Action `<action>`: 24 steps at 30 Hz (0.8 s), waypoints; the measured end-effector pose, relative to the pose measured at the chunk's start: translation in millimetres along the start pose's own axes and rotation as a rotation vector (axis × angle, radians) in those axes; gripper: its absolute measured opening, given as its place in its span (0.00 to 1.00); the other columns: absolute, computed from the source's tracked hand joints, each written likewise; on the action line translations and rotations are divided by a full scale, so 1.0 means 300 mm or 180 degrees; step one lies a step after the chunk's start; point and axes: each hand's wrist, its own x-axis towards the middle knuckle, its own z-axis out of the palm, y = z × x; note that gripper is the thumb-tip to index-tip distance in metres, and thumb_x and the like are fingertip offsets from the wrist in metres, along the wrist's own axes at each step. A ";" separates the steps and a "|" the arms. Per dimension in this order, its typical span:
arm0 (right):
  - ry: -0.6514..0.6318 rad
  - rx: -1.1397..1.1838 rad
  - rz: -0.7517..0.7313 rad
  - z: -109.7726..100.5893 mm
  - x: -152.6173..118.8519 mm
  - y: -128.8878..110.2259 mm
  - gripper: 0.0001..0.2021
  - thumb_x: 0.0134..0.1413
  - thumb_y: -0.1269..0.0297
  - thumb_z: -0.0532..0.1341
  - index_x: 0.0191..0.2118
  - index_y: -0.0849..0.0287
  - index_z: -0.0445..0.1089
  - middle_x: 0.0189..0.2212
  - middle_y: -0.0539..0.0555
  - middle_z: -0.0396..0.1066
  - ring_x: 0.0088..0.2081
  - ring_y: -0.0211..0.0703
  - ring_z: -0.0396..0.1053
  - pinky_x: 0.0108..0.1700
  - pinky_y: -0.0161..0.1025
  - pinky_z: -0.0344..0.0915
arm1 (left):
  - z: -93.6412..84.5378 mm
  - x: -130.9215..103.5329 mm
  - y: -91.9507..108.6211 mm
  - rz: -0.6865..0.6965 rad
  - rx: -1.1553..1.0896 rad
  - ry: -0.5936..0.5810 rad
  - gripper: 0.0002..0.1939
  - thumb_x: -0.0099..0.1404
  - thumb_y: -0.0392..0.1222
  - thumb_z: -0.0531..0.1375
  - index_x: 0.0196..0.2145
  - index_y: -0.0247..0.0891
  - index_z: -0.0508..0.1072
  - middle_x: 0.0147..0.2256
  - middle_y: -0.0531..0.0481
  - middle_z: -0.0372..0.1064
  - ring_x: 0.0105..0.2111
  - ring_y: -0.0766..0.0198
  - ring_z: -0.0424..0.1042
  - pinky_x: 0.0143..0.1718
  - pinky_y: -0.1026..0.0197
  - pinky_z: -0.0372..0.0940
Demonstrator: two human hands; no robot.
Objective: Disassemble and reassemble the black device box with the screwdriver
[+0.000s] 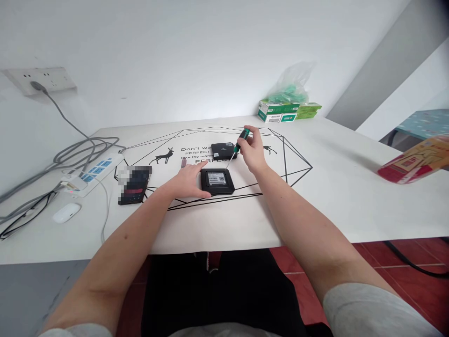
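A black square device (227,185) with a white label on its upper face lies flat on the white table (242,220). My left hand (188,180) brackets its left side, thumb at the near corner and index finger at the far one. Wrapped in the fingers of my right hand (254,152) is a screwdriver (242,139) with a green and black handle. Its thin shaft slants down to the far right part of the device; whether the tip sits in a screw is too small to tell. Just behind lies a second black square piece (221,150), partly hidden by the screwdriver.
To the left are a blurred phone (136,186), a white earphone case (66,213), a power strip (96,174) and coiled grey cables (93,147). Green boxes (278,110) with a plastic bag (293,84) stand by the wall. A red and yellow package (414,161) is at the right.
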 end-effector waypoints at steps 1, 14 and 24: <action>0.0174 -0.0102 -0.0084 0.012 -0.010 -0.012 0.27 0.57 0.57 0.67 0.61 0.42 0.64 0.32 0.46 0.65 0.32 0.45 0.66 0.40 0.49 0.72 | 0.003 0.003 -0.003 -0.0021 0.0044 -0.0070 0.66 0.55 0.68 0.73 0.81 0.41 0.51 0.73 0.32 0.62 0.76 0.28 0.54 0.74 0.33 0.54; -0.0275 -0.0818 -0.0866 0.077 -0.106 -0.140 0.25 0.60 0.57 0.68 0.63 0.45 0.71 0.33 0.51 0.69 0.36 0.52 0.70 0.51 0.58 0.75 | 0.029 0.026 -0.062 0.0265 0.0395 -0.0293 0.62 0.58 0.77 0.68 0.79 0.40 0.57 0.76 0.32 0.57 0.75 0.32 0.53 0.76 0.35 0.48; -0.0343 -0.0831 -0.1212 0.121 -0.137 -0.136 0.21 0.61 0.58 0.68 0.58 0.47 0.68 0.55 0.57 0.77 0.46 0.53 0.78 0.57 0.59 0.76 | 0.032 0.031 -0.069 0.0379 0.0519 -0.0195 0.59 0.59 0.77 0.69 0.77 0.43 0.59 0.72 0.33 0.63 0.73 0.34 0.57 0.76 0.36 0.45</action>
